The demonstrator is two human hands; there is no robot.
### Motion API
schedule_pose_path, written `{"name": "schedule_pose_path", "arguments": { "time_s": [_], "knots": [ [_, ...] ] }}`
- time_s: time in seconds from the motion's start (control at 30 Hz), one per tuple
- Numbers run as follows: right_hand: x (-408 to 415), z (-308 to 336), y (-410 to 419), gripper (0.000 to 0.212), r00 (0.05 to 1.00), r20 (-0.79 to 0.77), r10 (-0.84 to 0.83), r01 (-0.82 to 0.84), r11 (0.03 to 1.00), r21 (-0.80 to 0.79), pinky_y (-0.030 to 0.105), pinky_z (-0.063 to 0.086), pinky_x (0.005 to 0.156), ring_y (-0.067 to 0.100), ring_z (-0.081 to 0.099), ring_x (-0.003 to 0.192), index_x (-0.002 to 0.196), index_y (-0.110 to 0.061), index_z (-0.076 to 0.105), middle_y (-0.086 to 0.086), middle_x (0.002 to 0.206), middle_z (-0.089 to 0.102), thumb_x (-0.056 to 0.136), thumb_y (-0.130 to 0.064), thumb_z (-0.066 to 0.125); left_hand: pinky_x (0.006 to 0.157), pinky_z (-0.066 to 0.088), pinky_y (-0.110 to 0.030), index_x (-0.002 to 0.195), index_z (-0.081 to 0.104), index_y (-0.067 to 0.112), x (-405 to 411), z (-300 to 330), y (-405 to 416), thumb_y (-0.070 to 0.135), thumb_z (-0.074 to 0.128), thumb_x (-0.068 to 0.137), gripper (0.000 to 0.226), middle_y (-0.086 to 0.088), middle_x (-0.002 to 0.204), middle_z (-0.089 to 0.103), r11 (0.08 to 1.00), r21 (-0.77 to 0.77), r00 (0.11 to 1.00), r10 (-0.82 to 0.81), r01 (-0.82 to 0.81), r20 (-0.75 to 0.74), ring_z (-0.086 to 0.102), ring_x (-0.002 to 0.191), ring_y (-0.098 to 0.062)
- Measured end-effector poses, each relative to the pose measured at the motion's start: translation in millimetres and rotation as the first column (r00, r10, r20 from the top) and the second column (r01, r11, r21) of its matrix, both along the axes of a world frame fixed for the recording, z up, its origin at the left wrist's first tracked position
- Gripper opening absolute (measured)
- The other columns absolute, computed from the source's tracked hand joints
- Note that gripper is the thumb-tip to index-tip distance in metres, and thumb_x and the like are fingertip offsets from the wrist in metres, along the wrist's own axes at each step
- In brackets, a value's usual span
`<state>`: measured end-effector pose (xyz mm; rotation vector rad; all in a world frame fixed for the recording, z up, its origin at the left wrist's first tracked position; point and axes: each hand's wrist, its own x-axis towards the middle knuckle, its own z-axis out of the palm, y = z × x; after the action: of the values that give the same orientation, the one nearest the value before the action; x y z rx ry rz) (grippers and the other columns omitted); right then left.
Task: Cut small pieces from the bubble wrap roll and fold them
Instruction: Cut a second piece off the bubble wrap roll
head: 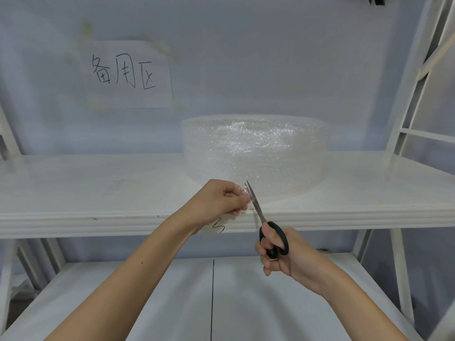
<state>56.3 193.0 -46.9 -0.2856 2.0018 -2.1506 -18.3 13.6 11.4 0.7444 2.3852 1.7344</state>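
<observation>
- While the left hand (222,201) keeps its grip pinched on a loose, crinkly end of clear bubble wrap (247,193), the fingers are curled in with the forearm reaching up from below.
- The right hand (283,254) has its grip clamped through the black plastic loops of the scissors (267,227), thin metal blades pointing up, tips right at the pinched wrap.
- The bubble wrap roll (256,153) is a fat, shiny, bumpy cylinder lying flat on the white shelf (98,190), just behind both hands.
- A paper sign (126,73) with handwritten characters is stuck on the wall.
</observation>
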Motion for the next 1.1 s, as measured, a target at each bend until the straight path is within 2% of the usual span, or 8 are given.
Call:
{"name": "schedule_pose_path", "arguments": {
  "time_s": [0.17, 0.37, 0.57, 0.7, 0.8, 0.9, 1.0, 1.1],
  "knots": [
    [-3, 3, -5, 0.047, 1.0, 0.02, 0.004, -0.003, 0.999, -0.033, 0.032, 0.049, 0.055, 0.021, 0.045, 0.051, 0.061, -0.014, 0.046, 0.006, 0.066, 0.048, 0.072, -0.055, 0.068, 0.062, 0.049, -0.014, 0.082, 0.071, 0.011, 0, 0, 0, 0.012, 0.068, 0.091, 0.009, 0.0, 0.07, 0.069, 0.999, -0.02, 0.999, -0.043, 0.043, -0.018, 0.058, 0.058, -0.002],
    [-5, 5, -7, 0.047, 1.0, -0.004, -0.021, 0.021, 1.0, -0.016, 0.031, 0.048, 0.052, 0.02, 0.044, 0.048, 0.062, -0.012, 0.042, 0.005, 0.065, 0.047, 0.08, -0.049, 0.066, 0.063, 0.049, -0.015, 0.086, 0.073, 0.009, -2, -1, -3, 0.012, 0.068, 0.091, 0.007, 0.002, 0.068, 0.069, 0.998, -0.032, 0.998, -0.055, 0.054, -0.014, 0.058, 0.058, -0.002],
    [-7, 10, -5, 0.047, 1.0, -0.021, -0.011, 0.011, 1.0, -0.014, 0.031, 0.048, 0.052, 0.019, 0.044, 0.047, 0.061, -0.014, 0.045, 0.004, 0.063, 0.048, 0.076, -0.053, 0.067, 0.065, 0.048, -0.016, 0.084, 0.072, 0.006, -4, -1, -2, 0.011, 0.07, 0.088, 0.007, 0.003, 0.066, 0.067, 0.995, -0.067, 0.996, -0.082, 0.08, -0.026, 0.058, 0.06, -0.005],
    [-7, 11, -9, 0.043, 0.999, -0.031, -0.03, 0.03, 1.0, -0.008, 0.031, 0.048, 0.051, 0.018, 0.044, 0.046, 0.063, -0.012, 0.041, 0.004, 0.063, 0.048, 0.08, -0.045, 0.062, 0.064, 0.046, -0.015, 0.086, 0.07, -0.002, -5, -1, -3, 0.013, 0.071, 0.088, 0.015, 0.006, 0.063, 0.066, 0.992, -0.1, 0.996, -0.086, 0.081, -0.039, 0.057, 0.059, -0.005],
    [-5, 11, -11, 0.042, 0.999, -0.031, -0.043, 0.043, 0.999, -0.008, 0.03, 0.048, 0.05, 0.017, 0.044, 0.044, 0.061, -0.011, 0.042, 0.003, 0.061, 0.049, 0.078, -0.044, 0.062, 0.066, 0.047, -0.017, 0.086, 0.071, 0.0, -5, -1, -4, 0.016, 0.072, 0.087, 0.016, 0.004, 0.066, 0.068, 0.989, -0.119, 0.995, -0.093, 0.087, -0.044, 0.058, 0.062, -0.006],
    [-5, 10, -11, 0.041, 0.998, -0.039, -0.052, 0.052, 0.999, -0.017, 0.03, 0.048, 0.05, 0.018, 0.044, 0.044, 0.058, -0.013, 0.043, 0.003, 0.062, 0.05, 0.077, -0.044, 0.063, 0.071, 0.052, -0.021, 0.09, 0.073, 0.001, -4, 2, -4, 0.027, 0.071, 0.088, 0.026, -0.001, 0.075, 0.071, 0.992, -0.084, 0.995, -0.094, 0.092, -0.019, 0.061, 0.067, -0.009],
    [-5, 7, -12, 0.043, 0.997, -0.043, -0.058, 0.057, 0.998, -0.016, 0.031, 0.048, 0.051, 0.018, 0.045, 0.045, 0.056, -0.015, 0.044, 0.003, 0.062, 0.05, 0.079, -0.044, 0.065, 0.071, 0.056, -0.026, 0.089, 0.074, 0.003, -1, 8, -2, 0.053, 0.056, 0.09, 0.053, -0.006, 0.075, 0.069, 1.0, 0.01, 0.998, -0.013, 0.012, 0.062, 0.064, 0.066, -0.014],
    [-6, 6, -14, 0.045, 0.997, -0.038, -0.063, 0.063, 0.998, -0.013, 0.032, 0.048, 0.051, 0.019, 0.045, 0.046, 0.056, -0.015, 0.044, 0.003, 0.062, 0.05, 0.08, -0.045, 0.067, 0.069, 0.057, -0.03, 0.08, 0.069, 0.002, 0, 7, 2, 0.05, 0.051, 0.095, 0.053, -0.01, 0.071, 0.066, 0.997, 0.037, 0.997, 0.064, -0.065, 0.031, 0.062, 0.062, -0.017]
  ]
}}
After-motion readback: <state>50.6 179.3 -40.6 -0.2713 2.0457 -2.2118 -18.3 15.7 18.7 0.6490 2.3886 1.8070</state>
